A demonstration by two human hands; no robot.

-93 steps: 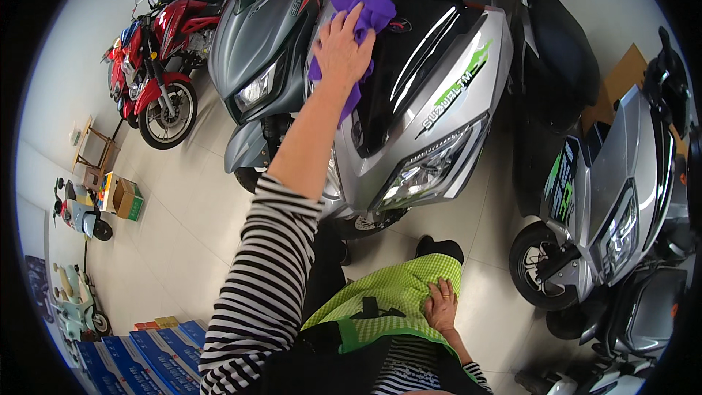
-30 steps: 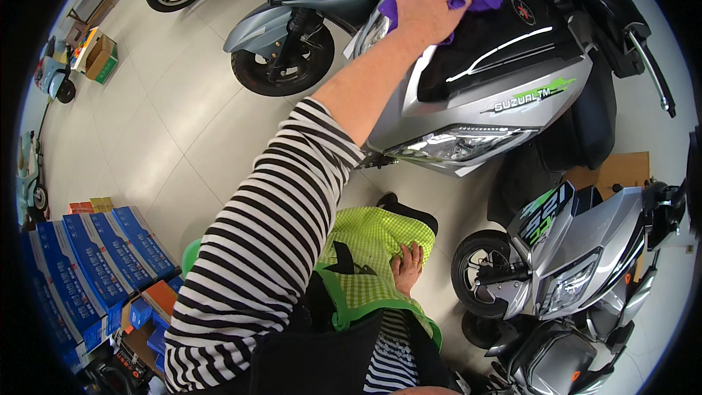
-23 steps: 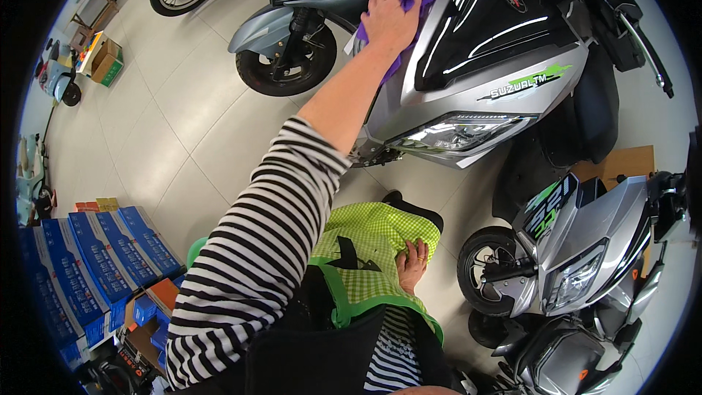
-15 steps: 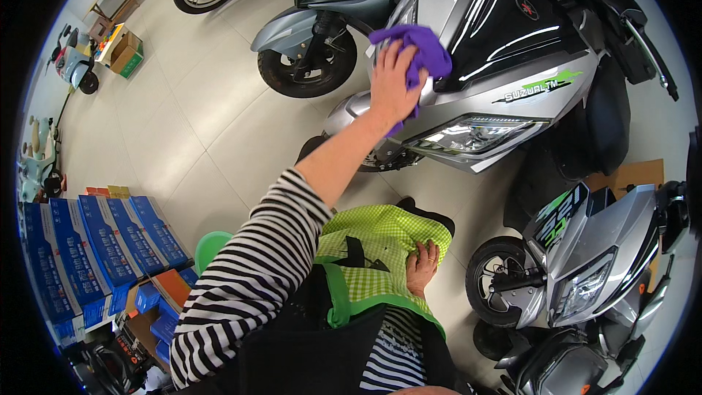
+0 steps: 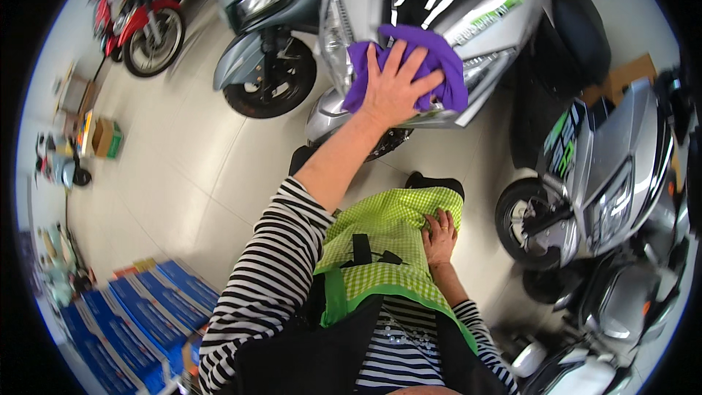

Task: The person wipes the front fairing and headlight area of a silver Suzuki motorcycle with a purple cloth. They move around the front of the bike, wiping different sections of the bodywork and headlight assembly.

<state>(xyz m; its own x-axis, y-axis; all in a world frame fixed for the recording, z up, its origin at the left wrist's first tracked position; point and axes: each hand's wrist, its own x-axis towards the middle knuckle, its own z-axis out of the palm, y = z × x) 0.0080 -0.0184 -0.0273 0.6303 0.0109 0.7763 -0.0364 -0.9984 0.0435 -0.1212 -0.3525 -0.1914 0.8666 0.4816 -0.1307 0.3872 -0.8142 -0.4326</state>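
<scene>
A purple cloth (image 5: 453,77) lies bunched against the front of a silver and black motor scooter (image 5: 515,38). My left hand (image 5: 398,88) presses on it with fingers spread, holding it to the front panel between the headlights. The cloth covers part of the headlight on the right. My right hand (image 5: 440,238) rests on the green checked apron (image 5: 380,230) over my knee, its fingers stretched out and nothing in them.
A grey-green scooter (image 5: 267,66) stands to the left, with a red motorcycle (image 5: 150,29) beyond. Another silver scooter (image 5: 621,175) is close on the right. Blue boxes (image 5: 139,322) are stacked at lower left; an open carton (image 5: 106,139) sits by the far left wall.
My left hand has slid the cloth down the scooter's front, and its fingers are spread wider. My right hand still rests on the apron. The view has turned and shifted.
</scene>
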